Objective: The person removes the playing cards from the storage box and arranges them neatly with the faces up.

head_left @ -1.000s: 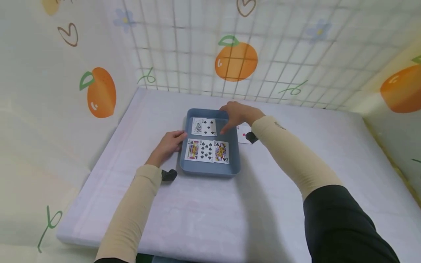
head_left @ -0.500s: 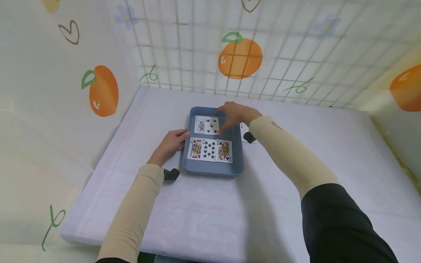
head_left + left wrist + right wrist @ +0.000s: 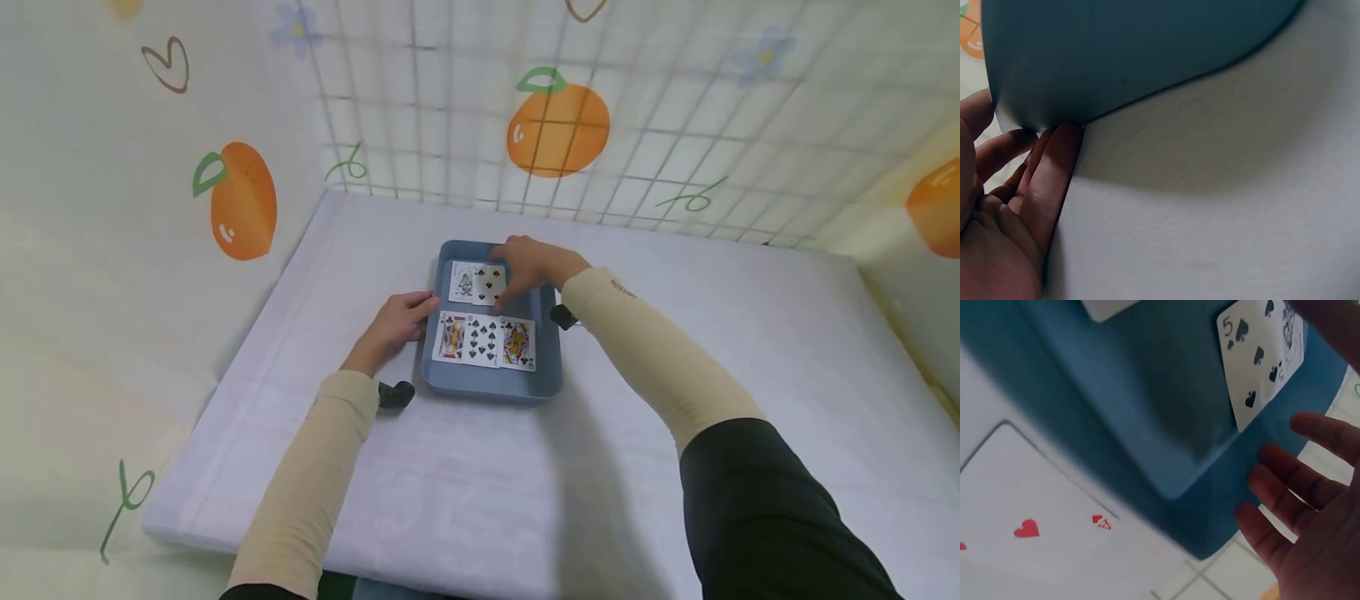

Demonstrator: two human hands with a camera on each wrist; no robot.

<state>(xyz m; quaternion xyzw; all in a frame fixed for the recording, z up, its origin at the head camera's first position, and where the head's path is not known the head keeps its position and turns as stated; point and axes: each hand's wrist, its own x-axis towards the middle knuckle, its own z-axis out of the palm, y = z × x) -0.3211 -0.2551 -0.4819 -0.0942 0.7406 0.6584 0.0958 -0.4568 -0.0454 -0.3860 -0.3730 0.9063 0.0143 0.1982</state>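
A blue tray (image 3: 480, 383) lies on the white table. In its far part are a joker (image 3: 462, 282) and a five of spades (image 3: 488, 286), partly overlapping. The near row has two face cards, a left one (image 3: 451, 337) and a right one (image 3: 517, 343), with a spade card (image 3: 482, 340) between them. My left hand (image 3: 396, 323) holds the tray's left side, thumb at the rim and fingers against the outer wall. My right hand (image 3: 531, 265) spans the far right corner, thumb overlapping the five's edge and fingers spread near the far wall.
An ace of hearts (image 3: 1025, 528) lies on the table just outside the tray's right wall. A wire grid (image 3: 450, 125) with a printed fruit curtain stands along the table's back edge. Another curtained wall (image 3: 97, 250) rises at the left.
My right hand has shifted slightly left, its thumb now over the five of spades' edge. The ace outside the tray has become hidden in the head view. My left hand stays at the tray's side.
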